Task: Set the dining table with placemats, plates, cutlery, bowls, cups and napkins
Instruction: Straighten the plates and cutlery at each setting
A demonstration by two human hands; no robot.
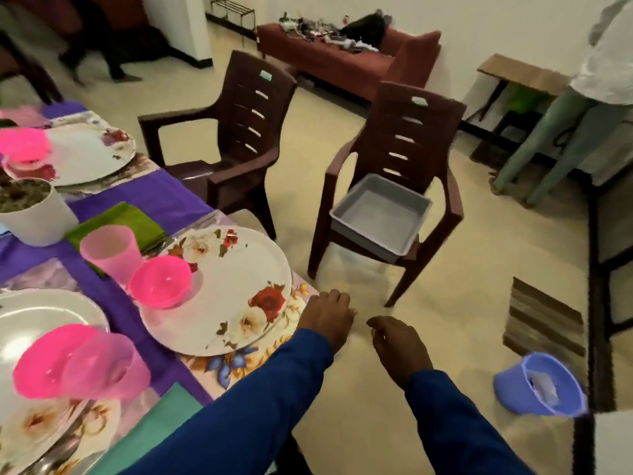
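Purple cloth covers the table (144,197), which carries several settings. Just left of the left hand (327,315) sits a floral plate (222,289) on a placemat (291,313), with a pink bowl (159,281) on the plate, a pink cup (111,248) beyond it and a green napkin (120,224) farther off. Other settings with plates, bowls and cups lie farther left, and a teal napkin (161,416) lies nearer the body. Cutlery is barely visible, so I judge the task nearly finished. Beyond both hands a chair (394,186) holds an empty grey tray (380,217). The left hand hangs at the table corner, fingers loosely curled, holding nothing; the right hand (399,347) hangs over the floor, relaxed and empty too.
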